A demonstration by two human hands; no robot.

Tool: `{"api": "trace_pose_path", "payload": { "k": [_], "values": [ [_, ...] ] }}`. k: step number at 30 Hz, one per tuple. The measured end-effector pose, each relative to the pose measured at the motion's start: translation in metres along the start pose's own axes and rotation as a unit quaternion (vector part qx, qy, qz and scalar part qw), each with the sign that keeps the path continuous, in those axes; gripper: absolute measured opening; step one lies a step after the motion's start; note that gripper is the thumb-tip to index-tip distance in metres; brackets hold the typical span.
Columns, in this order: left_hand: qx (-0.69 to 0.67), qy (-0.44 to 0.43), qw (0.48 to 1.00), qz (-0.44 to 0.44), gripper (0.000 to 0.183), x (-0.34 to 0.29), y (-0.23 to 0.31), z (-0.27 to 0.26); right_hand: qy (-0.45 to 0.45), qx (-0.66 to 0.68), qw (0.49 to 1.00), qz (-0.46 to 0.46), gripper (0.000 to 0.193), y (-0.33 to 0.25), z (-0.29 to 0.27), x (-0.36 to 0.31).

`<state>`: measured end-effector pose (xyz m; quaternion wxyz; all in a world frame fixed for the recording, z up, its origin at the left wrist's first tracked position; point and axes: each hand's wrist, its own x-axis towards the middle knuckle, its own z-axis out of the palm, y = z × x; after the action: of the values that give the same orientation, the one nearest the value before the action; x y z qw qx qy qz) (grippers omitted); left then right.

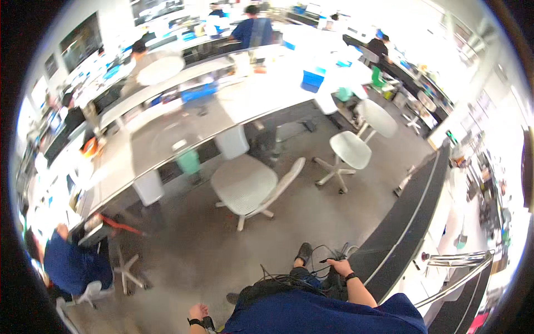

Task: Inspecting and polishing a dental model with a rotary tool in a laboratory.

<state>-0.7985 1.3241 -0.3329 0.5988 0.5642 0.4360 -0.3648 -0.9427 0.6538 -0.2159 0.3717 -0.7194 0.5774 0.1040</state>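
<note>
My right hand (340, 267), with a dark band on its wrist, is closed around a bundle of thin black cables (320, 271). A short dark piece, perhaps a plug, pokes out on the left of its fingers, and loose cable loops hang about it. More cables run across the front of my dark blue top toward my waist. Low and to the left, my left hand (198, 312) hangs beside my body with its fingers curled and nothing visible in them. It also wears a dark wristband.
A pale swivel chair (245, 183) stands ahead by a long workbench (183, 133); another chair (350, 150) is farther right. Close on my right runs a black-sided bench (397, 222) with a metal arm (459, 260). A seated person (75, 261) is near left; several people work farther off.
</note>
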Motion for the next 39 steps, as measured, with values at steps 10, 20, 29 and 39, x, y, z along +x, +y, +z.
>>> {"api": "trace_pose_path", "payload": {
  "k": [10, 20, 29, 39],
  "values": [
    [0.209, -0.135, 0.934, 0.255, 0.03, -0.125, 0.16, 0.473, -0.122, 0.047, 0.991, 0.014, 0.067, 0.06, -0.101, 0.211],
    [0.3, -0.246, 0.838, 0.385, 0.024, -0.148, 0.269, 0.757, -0.101, 0.294, 0.949, -0.047, 0.013, -0.065, -0.246, 0.33],
    [0.471, -0.23, 0.756, 0.392, 0.077, -0.12, 0.387, 0.972, -0.201, -0.034, 0.928, -0.311, 0.037, -0.302, -0.379, 0.443],
    [0.602, -0.26, 0.405, 0.637, 0.054, -0.148, 0.467, 1.105, -0.399, -0.352, 0.646, -0.547, 0.043, -0.547, -0.41, 0.505]
  ]
}}
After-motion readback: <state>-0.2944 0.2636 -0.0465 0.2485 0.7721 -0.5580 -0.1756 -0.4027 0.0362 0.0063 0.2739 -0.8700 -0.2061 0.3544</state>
